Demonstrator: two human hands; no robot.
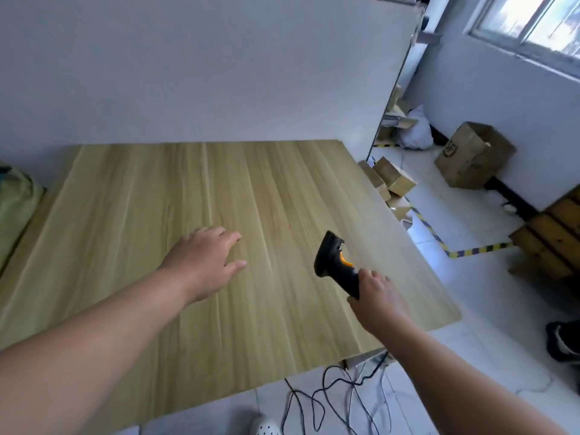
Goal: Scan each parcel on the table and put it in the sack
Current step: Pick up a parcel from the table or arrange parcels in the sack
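Note:
My right hand (pixel 378 301) grips the handle of a black barcode scanner (pixel 334 262) with an orange trigger, held above the right part of the wooden table (pixel 157 199), head pointing away from me. My left hand (pixel 207 255) hovers flat over the middle of the table with fingers stretched out and nothing in it. No parcel lies on the tabletop. A green sack (pixel 15 208) shows at the left edge, beside the table.
Cardboard boxes (pixel 392 180) lie on the floor past the table's right edge, with a bigger box (pixel 470 155) by the wall. Cables (pixel 339 394) trail on the tiles near the front corner. A wooden pallet (pixel 552 233) stands right. White wall behind the table.

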